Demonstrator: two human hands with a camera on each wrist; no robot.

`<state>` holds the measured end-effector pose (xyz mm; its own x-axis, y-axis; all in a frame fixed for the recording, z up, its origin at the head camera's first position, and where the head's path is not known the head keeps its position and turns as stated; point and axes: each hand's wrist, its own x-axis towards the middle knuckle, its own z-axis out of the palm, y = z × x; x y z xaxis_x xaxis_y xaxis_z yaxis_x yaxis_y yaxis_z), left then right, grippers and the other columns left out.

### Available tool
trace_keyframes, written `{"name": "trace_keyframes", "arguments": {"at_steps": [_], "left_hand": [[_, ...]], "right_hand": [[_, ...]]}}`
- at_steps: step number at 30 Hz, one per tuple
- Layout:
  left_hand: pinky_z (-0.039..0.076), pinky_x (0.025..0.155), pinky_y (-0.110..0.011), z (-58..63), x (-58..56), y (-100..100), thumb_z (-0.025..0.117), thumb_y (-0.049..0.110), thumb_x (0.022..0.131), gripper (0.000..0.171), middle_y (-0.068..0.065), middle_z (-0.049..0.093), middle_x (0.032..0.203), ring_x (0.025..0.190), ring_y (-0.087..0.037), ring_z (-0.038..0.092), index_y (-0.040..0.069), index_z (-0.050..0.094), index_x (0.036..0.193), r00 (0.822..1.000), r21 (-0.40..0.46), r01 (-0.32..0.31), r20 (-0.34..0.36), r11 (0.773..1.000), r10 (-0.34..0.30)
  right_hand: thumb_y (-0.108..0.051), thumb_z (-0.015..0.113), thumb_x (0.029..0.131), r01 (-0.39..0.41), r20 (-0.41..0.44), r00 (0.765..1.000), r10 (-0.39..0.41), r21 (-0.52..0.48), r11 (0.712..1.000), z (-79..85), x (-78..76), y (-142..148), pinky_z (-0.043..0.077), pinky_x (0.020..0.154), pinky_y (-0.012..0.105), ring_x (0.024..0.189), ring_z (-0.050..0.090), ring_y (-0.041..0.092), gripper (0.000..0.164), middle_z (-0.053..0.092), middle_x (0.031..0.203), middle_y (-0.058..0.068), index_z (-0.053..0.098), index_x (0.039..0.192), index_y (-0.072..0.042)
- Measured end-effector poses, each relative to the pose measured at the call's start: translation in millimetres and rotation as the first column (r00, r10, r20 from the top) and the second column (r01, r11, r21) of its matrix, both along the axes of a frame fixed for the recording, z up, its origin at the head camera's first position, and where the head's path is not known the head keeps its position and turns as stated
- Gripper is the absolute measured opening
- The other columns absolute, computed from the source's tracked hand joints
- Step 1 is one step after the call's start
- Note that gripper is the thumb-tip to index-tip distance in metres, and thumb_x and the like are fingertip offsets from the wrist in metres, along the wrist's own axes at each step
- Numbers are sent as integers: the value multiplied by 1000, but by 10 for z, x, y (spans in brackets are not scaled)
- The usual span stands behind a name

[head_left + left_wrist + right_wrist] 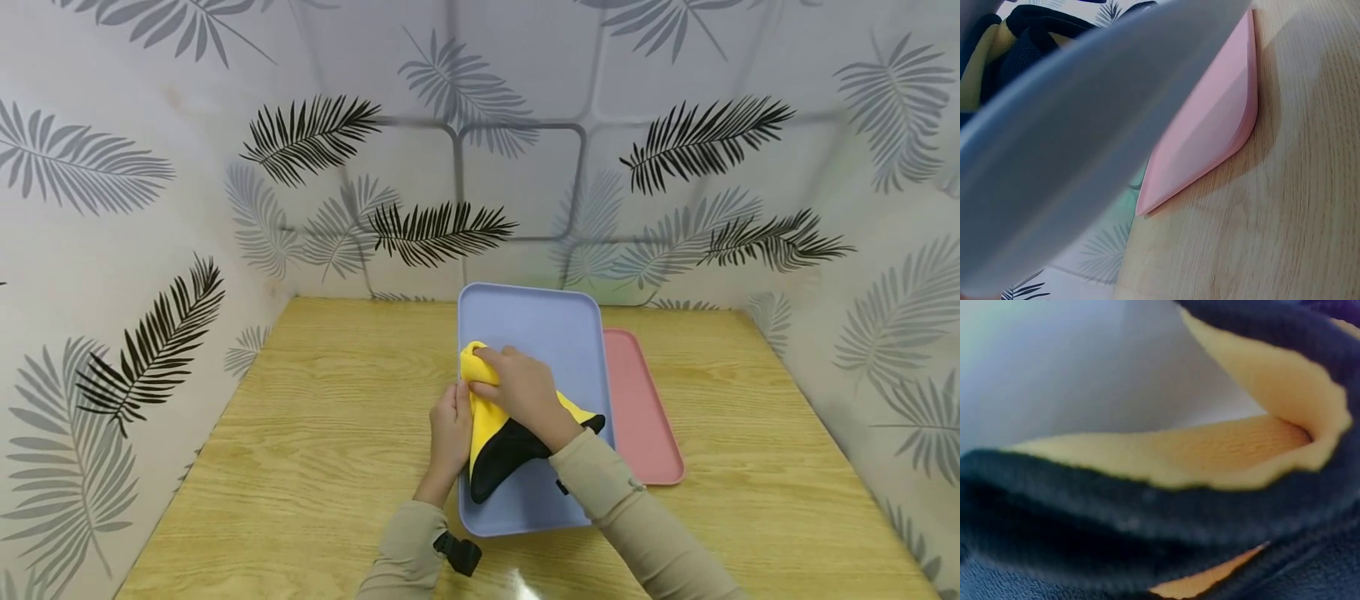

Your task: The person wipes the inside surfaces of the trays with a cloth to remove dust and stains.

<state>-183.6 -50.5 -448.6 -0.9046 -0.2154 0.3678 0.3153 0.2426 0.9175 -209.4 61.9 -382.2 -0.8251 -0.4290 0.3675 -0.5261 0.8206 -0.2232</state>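
My left hand (450, 427) grips the left rim of the blue tray (525, 321), likely light, stiff and slick, so best held there. Against its face my right hand (527, 390) grasps a bunched yellow-and-black cloth (497, 440), soft and limp by its look, easiest held wadded. Right of the tray, the pink tray (639, 408) rests on the worktop (337, 417).

The left sleeve (401, 550) and right sleeve (663, 533) are plain beige, long and lightly creased. A small round button (636, 484) sits on the right one. A black strap (445, 542) with a blocky black unit (464, 559) shows at the left cuff (422, 520). The left hand (452, 427) and right hand (525, 387) are bare.
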Motion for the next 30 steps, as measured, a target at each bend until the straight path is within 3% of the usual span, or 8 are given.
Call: {"name": "trace_keyframes", "arguments": {"at_steps": [7,13,22,30], "left_hand": [[32,44,-21,-6,-2,-10,36,15,98,33,2,36,56,49,-9,38,-3,53,75,1000,-28,-26,-14,999,26],[25,44,-22,-37,-25,-24,36,15,97,35,4,29,54,47,-9,29,3,45,65,998,-40,-59,-4,997,58],[28,45,-24,-16,-13,-63,37,11,96,35,4,28,55,50,-12,31,1,44,64,997,-41,-77,-16,996,77],[28,43,-25,-14,-20,-114,37,10,96,34,4,29,53,48,-10,29,3,43,63,994,-55,-111,-32,992,109]], "right_hand": [[-32,68,79,11,11,1000,-12,20,1000,14,13,18,34,40,25,46,38,15,43,52,74,7,59,115,-12],[-34,67,79,62,67,996,-67,67,996,8,-18,85,38,42,28,48,41,17,44,56,82,9,57,118,-14],[-31,66,81,121,124,984,-131,80,989,-70,-92,327,45,53,37,65,54,26,43,60,94,12,57,118,-13],[-28,66,80,147,147,977,-157,78,986,-157,-161,562,45,59,40,73,55,29,43,60,97,16,57,118,-10]]}}
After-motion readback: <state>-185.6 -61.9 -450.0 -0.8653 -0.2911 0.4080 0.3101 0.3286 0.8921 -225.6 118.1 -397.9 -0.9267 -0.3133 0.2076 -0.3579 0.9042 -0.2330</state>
